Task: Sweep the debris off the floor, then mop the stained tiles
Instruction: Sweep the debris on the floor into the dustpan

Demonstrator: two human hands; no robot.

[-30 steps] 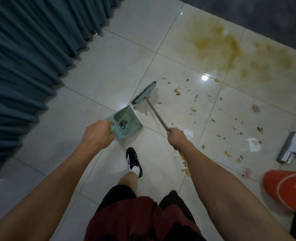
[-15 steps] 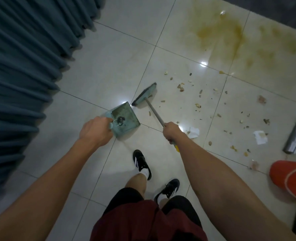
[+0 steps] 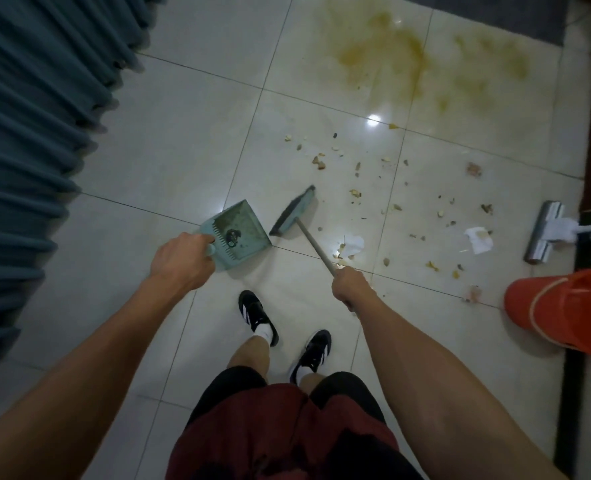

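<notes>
Head view: left hand [image 3: 183,259] grips dustpan [image 3: 240,232] holding dark debris [image 3: 233,235]; right hand [image 3: 351,285] grips broom [image 3: 296,213].

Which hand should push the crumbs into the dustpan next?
Probably the right hand. It grips the broom, whose head sits between the dustpan and the crumbs. The left hand holds the dustpan by its handle, mouth facing the broom.

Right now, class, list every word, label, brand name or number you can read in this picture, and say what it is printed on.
None can be read.
Dustpan: no lettering shows.
Broom: none shows.
Orange bucket: none shows.
Shoes: white stripes only.
</notes>
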